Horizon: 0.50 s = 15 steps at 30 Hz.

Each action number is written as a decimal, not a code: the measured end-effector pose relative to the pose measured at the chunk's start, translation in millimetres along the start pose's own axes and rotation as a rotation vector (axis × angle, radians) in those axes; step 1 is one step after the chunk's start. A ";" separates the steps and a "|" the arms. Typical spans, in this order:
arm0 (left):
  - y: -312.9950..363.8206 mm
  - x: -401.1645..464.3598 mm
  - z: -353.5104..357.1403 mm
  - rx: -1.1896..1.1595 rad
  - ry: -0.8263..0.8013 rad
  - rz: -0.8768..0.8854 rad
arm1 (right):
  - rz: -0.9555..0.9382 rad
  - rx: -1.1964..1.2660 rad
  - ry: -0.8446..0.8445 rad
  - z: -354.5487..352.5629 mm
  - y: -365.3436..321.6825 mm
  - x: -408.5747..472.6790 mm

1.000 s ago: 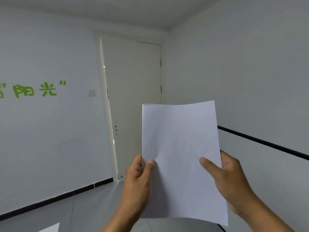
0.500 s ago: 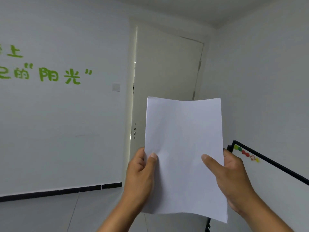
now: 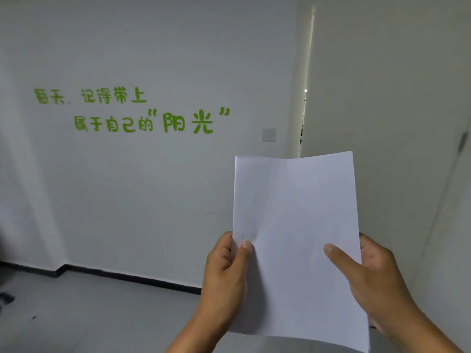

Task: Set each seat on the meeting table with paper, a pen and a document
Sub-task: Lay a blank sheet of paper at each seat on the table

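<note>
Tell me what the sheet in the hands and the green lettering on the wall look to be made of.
Sheet: thin white paper, matte; its top edge bows and it creases softly at the left thumb.
Green lettering: flat and matte on the wall, likely paint or vinyl decal; cannot tell which.

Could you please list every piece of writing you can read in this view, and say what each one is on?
"每天, 记得带上": green lettering, upper line, on the white wall.
"属于自己的"阳光"": green lettering, lower line, same wall.
White sheet of paper, held by the left hand and right hand: no writing visible.
</note>
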<state>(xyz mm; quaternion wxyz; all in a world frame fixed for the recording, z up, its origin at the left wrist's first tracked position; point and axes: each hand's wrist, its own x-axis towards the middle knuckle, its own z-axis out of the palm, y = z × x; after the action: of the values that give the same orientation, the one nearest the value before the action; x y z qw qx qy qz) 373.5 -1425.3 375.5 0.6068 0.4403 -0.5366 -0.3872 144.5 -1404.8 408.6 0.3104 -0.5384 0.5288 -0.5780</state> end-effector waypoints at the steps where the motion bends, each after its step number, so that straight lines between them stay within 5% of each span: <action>1: -8.5 15.2 2.0 0.023 0.023 -0.002 | -0.001 0.012 -0.025 6.6 9.6 21.1; 15: -70.7 235.4 -91.6 0.163 0.505 0.049 | -0.038 0.111 -0.489 231.1 49.7 290.0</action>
<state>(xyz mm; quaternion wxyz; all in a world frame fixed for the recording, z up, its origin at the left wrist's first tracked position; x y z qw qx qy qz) 493.9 -1658.3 378.0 0.6933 0.5572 -0.4081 -0.2058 287.7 -1750.4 414.8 0.4474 -0.6543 0.3951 -0.4644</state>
